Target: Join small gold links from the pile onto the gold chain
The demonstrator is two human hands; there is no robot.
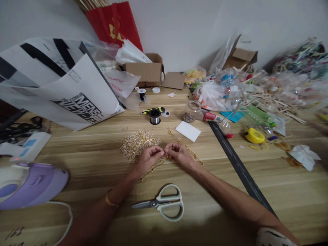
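Observation:
My left hand and my right hand meet over the wooden table, fingertips pinched on a small gold chain strung between them. Just behind my left hand lies a pile of gold and clear beaded chain. One gold chain piece rests in front of the left fingers. Another gold chain runs diagonally behind and beside my right hand. Nearer to me are scissors with pale green handles, blades pointing left. A folded white paper lies beyond my right hand.
Behind the hands stand a wire spool and a jar of beads. A yellow tape measure, bottles and sticks crowd the right. At left are a large white bag, a power strip and a purple device.

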